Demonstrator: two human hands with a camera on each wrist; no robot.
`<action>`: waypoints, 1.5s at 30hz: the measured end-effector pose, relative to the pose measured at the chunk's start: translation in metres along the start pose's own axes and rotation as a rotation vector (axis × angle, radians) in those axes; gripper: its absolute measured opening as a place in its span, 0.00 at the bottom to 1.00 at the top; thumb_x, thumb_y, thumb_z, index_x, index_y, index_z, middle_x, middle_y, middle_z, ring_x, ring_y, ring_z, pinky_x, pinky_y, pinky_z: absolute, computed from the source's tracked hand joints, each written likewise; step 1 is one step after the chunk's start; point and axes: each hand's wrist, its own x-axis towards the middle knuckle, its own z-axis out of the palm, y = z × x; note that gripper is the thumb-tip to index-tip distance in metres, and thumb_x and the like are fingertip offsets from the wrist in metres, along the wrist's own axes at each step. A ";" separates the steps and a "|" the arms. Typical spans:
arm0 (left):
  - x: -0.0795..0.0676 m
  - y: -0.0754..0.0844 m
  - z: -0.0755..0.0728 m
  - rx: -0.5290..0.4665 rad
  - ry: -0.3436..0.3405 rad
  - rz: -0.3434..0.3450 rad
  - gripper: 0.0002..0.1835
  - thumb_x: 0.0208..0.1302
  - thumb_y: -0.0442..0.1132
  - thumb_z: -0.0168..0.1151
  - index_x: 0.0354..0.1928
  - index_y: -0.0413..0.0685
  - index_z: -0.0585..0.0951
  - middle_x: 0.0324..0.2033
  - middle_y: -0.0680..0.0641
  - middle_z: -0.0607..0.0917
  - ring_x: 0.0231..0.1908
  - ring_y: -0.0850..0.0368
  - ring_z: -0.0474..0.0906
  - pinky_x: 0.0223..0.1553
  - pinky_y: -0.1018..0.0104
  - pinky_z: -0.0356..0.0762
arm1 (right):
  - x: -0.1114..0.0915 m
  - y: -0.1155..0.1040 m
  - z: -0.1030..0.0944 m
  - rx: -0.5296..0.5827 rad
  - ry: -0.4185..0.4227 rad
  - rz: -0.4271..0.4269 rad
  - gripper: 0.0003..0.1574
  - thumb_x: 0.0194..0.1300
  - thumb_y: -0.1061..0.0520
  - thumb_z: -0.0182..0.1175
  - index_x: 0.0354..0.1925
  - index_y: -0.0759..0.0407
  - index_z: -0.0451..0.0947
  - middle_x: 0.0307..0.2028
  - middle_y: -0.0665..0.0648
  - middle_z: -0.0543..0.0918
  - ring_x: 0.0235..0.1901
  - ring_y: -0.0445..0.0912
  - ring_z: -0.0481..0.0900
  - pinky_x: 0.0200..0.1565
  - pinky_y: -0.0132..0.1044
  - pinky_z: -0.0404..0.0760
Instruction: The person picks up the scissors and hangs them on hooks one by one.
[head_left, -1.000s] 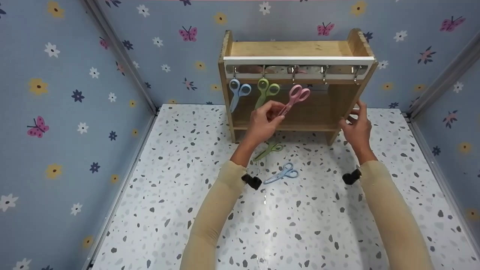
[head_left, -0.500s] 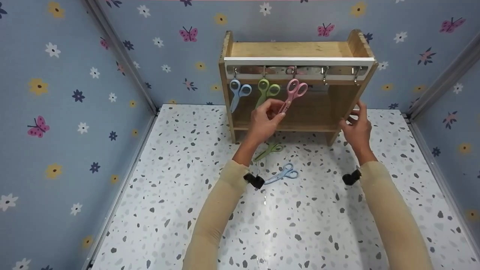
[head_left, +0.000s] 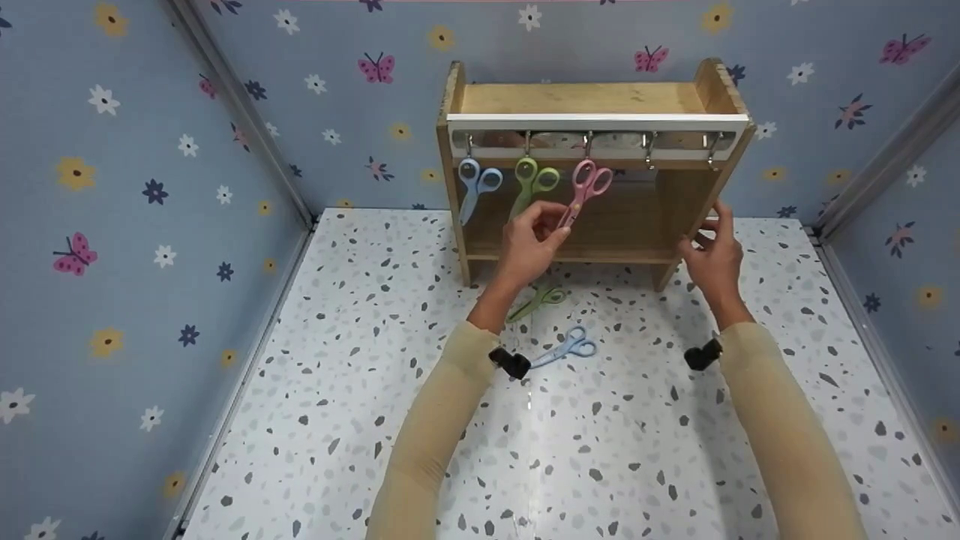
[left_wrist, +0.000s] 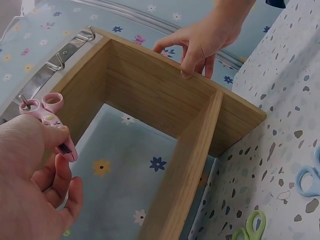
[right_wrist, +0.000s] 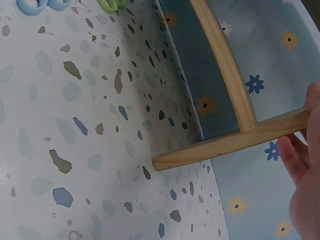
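My left hand (head_left: 525,247) pinches the blades of pink scissors (head_left: 577,201), handles up, at the middle hook of a metal hook rail (head_left: 622,141). In the left wrist view, the hook's end shows inside one finger ring of the pink scissors (left_wrist: 50,119). To the left, blue scissors (head_left: 470,199) and green scissors (head_left: 528,187) hang from the first two hooks, the green blades partly behind my left hand. My right hand (head_left: 716,259) grips the right side panel of the wooden shelf (head_left: 585,97), thumb in front and fingers behind.
On the speckled tabletop (head_left: 600,435), a second pair of green scissors (head_left: 534,304) and a second pair of blue scissors (head_left: 561,350) lie below the shelf. Two bare hooks are at the rail's right. Flowered panels (head_left: 300,135) stand behind and at both sides.
The pink scissors have moved slightly left and up to the middle hook, their handles turning more upright. My right hand stays on the shelf's side panel.
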 end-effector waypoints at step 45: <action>-0.006 -0.017 0.001 0.050 -0.070 -0.052 0.26 0.79 0.33 0.69 0.75 0.43 0.82 0.72 0.40 0.87 0.73 0.44 0.84 0.68 0.44 0.86 | 0.001 -0.002 0.000 0.011 -0.003 0.025 0.52 0.78 0.62 0.61 0.88 0.33 0.55 0.69 0.72 0.81 0.74 0.69 0.83 0.73 0.65 0.81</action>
